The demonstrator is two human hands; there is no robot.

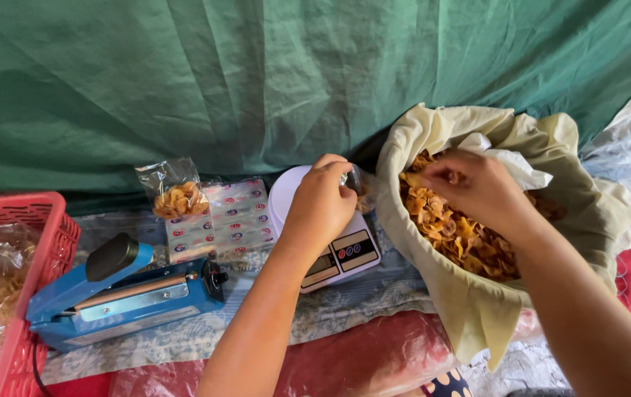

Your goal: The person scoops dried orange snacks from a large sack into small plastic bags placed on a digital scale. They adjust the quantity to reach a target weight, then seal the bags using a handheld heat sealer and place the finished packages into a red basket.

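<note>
A cloth-lined sack of golden chips (470, 235) sits at right; the right hand (477, 187) reaches into it, fingers pinched on chips. The left hand (323, 206) grips a small clear bag (359, 187) above the white scale (334, 254), just beside the sack.

A blue heat sealer (120, 298) lies on a patterned cloth (345, 301), just beside a red basket (25, 220) at the left that holds bagged chips. Behind the sealer a small filled bag (174, 192) leans beside a stack of printed labels (231, 217). A green tarp (257, 73) hangs behind everything.
</note>
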